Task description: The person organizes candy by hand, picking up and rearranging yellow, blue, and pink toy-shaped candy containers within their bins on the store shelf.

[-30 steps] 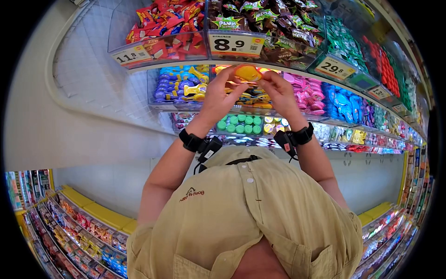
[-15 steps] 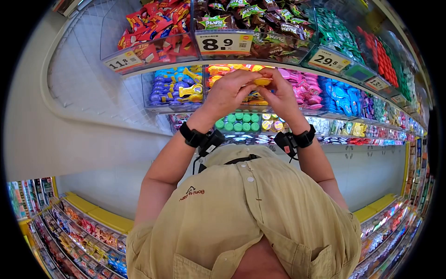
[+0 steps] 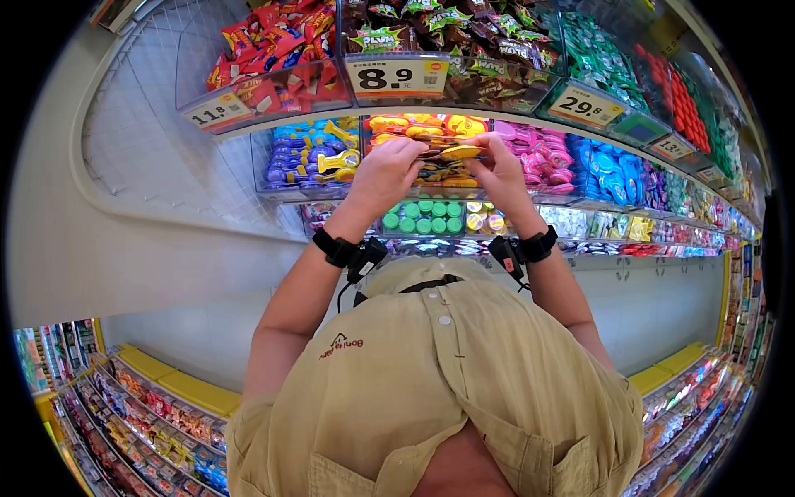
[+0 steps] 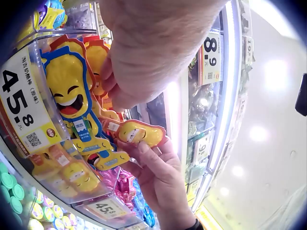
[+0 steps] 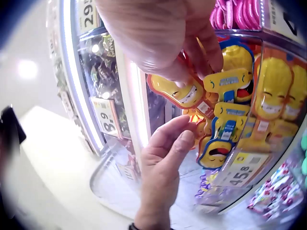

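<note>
My right hand [image 3: 503,176] pinches a yellow, face-shaped cheese stick pack [image 3: 461,152] with an orange edge, thumb on its front in the left wrist view. The pack tilts over a clear bin [image 3: 460,190] of similar cheese sticks. Left of it, my left hand [image 3: 377,178] reaches to the same bin. In the right wrist view its thumb and forefinger are apart, fingertips right at the packs' edges; its other fingers are mostly hidden. A blue-edged cheese stick [image 4: 69,88] with a laughing face stands at the bin's front.
Above hangs a shelf of bins with red-wrapped sweets [image 3: 277,45] and brown plum sweets [image 3: 455,37], its edge bearing price tags [image 3: 399,78]. Purple packs [image 3: 290,161] and pink packs [image 3: 546,157] flank the bin. Green-lidded tubs [image 3: 424,217] sit below.
The hands were close together around one yellow pack. They have drawn apart; the right hand keeps a pack, while the left has moved slightly left and lower over the bin.
</note>
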Tool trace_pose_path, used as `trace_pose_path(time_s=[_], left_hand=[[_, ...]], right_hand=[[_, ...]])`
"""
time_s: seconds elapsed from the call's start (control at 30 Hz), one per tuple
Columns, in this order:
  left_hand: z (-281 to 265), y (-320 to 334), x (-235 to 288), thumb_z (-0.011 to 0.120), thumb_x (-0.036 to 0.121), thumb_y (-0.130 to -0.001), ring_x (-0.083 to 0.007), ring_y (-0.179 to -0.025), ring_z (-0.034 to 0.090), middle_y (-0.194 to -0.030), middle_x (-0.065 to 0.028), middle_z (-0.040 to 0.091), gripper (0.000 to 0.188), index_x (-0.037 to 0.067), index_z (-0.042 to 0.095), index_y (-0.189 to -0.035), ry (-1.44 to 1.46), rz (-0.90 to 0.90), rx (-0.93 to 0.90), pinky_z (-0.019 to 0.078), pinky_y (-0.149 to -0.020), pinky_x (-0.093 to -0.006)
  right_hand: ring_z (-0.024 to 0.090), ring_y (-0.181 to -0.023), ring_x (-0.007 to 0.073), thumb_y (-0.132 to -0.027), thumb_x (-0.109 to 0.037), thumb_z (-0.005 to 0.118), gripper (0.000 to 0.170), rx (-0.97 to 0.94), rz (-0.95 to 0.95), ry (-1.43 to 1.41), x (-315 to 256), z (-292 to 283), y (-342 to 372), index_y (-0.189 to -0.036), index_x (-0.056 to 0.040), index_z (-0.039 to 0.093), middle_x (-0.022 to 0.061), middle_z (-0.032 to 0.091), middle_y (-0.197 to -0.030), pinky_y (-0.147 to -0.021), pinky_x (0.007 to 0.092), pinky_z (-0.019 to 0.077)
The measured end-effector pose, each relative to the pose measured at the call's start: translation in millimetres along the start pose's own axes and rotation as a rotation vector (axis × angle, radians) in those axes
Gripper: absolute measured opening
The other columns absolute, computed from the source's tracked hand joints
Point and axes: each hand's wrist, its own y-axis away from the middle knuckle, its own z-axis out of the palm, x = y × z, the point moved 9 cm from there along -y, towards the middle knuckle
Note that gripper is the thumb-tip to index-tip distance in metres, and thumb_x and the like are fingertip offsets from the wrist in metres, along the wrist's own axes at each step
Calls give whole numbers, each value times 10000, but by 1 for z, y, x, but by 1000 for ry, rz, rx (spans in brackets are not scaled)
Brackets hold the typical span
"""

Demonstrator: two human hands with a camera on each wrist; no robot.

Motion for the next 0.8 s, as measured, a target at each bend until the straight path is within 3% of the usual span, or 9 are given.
trace_pose_path(time_s=[0.13,0.23,0.37,0.57,0.8], left_hand=[[4,0,1,612,104,-824,-304,-938,590,-965,-119,622,243,70,592,-1063,-29,13,-7,480,-804,-389],[3,0,5,617,96,-815,-304,-936,591,-965,-119,623,239,66,591,-1051,-43,47,8,481,-803,-390],[4,-2,9,618,85,-809,-304,-935,593,-958,-122,624,231,60,590,-1037,-56,68,8,481,-801,-392],[3,-3,2,607,76,-814,-312,-913,588,-946,-134,619,208,50,589,-1020,-35,43,33,476,-784,-399],[-3,-20,0,577,93,-844,-325,-911,573,-937,-141,614,185,38,583,-1020,-118,53,77,454,-806,-413]], right_hand=[[597,-929,284,-791,-18,626,309,107,-192,505,-26,-10,1,-1084,-66,541,110,584,-989,-774,357,495],[562,-951,316,-791,-46,622,312,86,-336,601,-55,-6,4,-1092,-94,555,122,564,-1008,-786,391,483],[571,-910,293,-801,-63,621,282,54,-397,716,-52,2,10,-1074,-115,570,111,561,-955,-739,378,488],[572,-854,305,-821,-69,600,215,137,-270,720,-31,-15,4,-1028,-104,557,107,550,-882,-696,406,482],[566,-860,325,-842,-94,590,200,110,-275,596,-30,-11,8,-1034,-90,534,121,553,-898,-701,414,475]])
